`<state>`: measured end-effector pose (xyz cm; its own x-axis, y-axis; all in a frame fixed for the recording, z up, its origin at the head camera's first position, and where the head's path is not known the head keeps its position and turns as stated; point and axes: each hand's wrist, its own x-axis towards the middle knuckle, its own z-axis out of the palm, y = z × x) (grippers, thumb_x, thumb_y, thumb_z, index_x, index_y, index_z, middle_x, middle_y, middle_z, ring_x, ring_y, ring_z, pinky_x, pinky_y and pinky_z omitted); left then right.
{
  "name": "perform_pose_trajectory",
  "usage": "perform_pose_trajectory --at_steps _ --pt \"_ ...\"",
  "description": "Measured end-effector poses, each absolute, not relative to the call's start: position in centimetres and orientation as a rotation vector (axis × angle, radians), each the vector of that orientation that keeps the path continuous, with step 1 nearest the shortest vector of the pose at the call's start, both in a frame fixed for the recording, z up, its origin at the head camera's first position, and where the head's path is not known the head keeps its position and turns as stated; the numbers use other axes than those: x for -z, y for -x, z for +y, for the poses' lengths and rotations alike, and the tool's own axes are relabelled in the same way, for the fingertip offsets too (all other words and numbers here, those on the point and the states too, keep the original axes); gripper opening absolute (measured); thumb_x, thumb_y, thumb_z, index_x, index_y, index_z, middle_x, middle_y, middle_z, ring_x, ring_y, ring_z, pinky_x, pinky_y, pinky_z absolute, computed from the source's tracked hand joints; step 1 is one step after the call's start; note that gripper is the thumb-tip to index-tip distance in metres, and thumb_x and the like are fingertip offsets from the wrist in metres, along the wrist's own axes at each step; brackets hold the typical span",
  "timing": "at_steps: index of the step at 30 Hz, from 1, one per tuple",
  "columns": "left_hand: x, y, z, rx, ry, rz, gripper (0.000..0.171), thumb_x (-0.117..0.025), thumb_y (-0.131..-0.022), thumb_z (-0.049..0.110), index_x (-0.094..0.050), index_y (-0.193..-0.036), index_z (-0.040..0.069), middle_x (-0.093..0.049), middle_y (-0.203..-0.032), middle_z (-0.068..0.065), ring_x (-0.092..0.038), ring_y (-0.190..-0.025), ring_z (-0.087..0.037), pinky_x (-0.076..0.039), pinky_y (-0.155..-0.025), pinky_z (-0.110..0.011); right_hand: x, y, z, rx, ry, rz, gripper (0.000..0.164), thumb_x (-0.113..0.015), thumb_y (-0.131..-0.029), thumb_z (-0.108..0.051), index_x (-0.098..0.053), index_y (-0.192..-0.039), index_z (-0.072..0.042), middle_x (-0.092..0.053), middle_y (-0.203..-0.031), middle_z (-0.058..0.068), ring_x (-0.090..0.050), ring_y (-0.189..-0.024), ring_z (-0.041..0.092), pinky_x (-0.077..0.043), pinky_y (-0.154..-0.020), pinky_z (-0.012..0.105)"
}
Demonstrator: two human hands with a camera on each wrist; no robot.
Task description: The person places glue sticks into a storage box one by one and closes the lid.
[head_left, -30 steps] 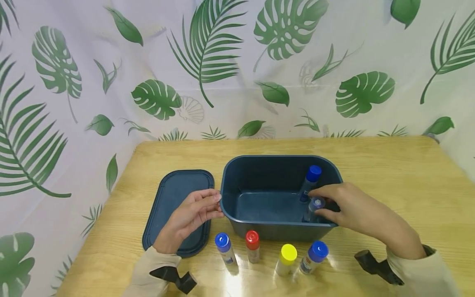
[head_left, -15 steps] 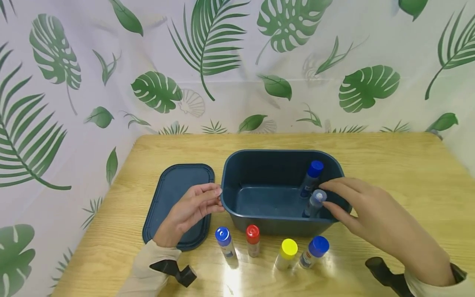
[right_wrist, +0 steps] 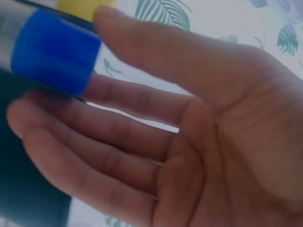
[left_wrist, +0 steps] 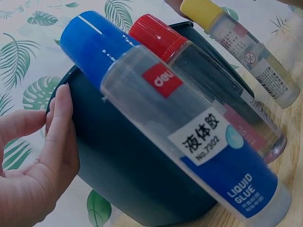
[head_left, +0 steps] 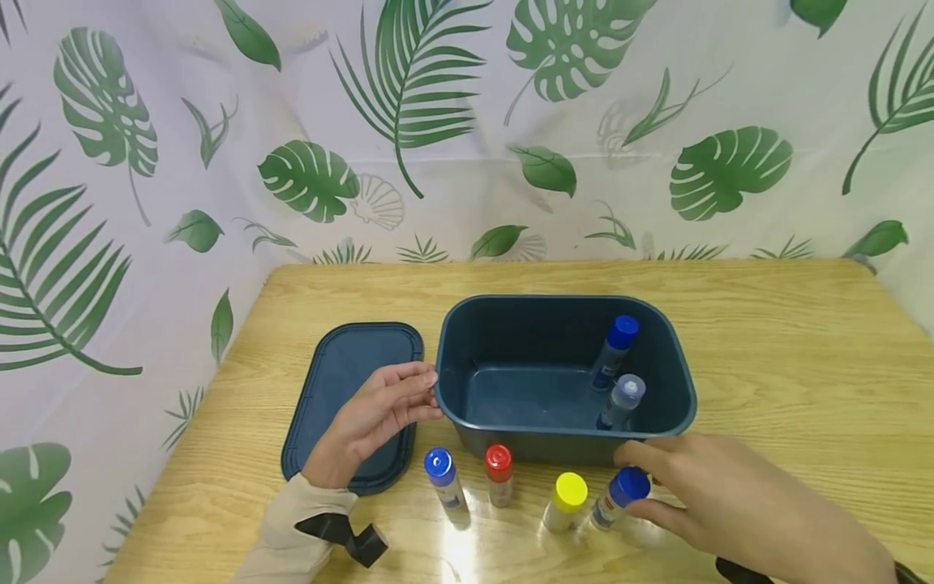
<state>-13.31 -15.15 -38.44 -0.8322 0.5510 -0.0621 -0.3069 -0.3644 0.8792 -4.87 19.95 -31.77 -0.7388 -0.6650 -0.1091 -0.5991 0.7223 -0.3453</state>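
My left hand (head_left: 375,414) touches the left rim of a dark blue plastic bin (head_left: 540,442) from outside, its fingers fairly straight. My right hand (head_left: 718,478) is at a blue-capped liquid glue bottle (head_left: 619,499) in front of the bin, thumb and fingers on either side of the blue cap (right_wrist: 54,52); firm contact is not clear. Inside the bin, at its right, stand another blue-capped bottle (head_left: 613,353) and a bottle with a pale translucent top (head_left: 623,399). A yellow-capped bottle (head_left: 565,503), a red-capped bottle (head_left: 499,474) and a further blue-capped glue bottle (left_wrist: 189,137) stand along the bin's front.
A dark blue lid (head_left: 353,365) lies flat at the left, partly beneath my left hand. Everything rests on a wooden table (head_left: 788,349). A white cloth with green leaves (head_left: 467,113) hangs behind it.
My right hand has let go of the pale-topped bottle, which now stands in the bin, and has moved out over the rim to the blue-capped bottle in front. The left hand stays at the rim.
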Motion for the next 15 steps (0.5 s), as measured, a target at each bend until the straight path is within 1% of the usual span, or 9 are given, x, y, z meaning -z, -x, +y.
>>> perform_pose_trajectory --at_steps 4,7,15 --pt "38.40 13.26 -15.03 -2.212 -0.340 1.346 0.018 -0.043 -0.100 -0.002 -0.060 -0.104 0.002 -0.063 -0.085 -0.004 -0.065 -0.078 -0.013 -0.058 -0.075 -0.025 32.00 5.33 19.77 0.422 0.977 2.630 0.028 -0.075 -0.084 -0.029 -0.065 -0.107 -0.016 -0.063 -0.086 -0.016 -0.050 -0.065 -0.004 -0.050 -0.057 0.020" --pt "38.48 13.32 -14.98 -2.209 -0.339 1.349 0.017 -0.044 -0.100 -0.002 -0.060 -0.105 0.001 -0.063 -0.085 -0.005 -0.065 -0.078 -0.013 -0.058 -0.076 -0.026 32.12 5.56 19.67 0.443 0.960 2.591 0.026 -0.076 -0.083 -0.026 -0.066 -0.105 -0.016 -0.065 -0.086 -0.015 -0.050 -0.064 -0.005 -0.050 -0.056 0.019" --pt "38.48 13.08 -15.06 -2.207 -0.305 1.359 0.014 -0.046 -0.100 0.000 -0.059 -0.105 0.001 -0.063 -0.084 -0.004 -0.064 -0.077 -0.013 -0.058 -0.076 -0.026 32.06 5.81 19.63 0.449 1.007 2.606 0.024 -0.080 -0.079 -0.027 -0.068 -0.097 -0.017 -0.066 -0.080 -0.016 -0.053 -0.063 -0.007 -0.049 -0.053 0.017"
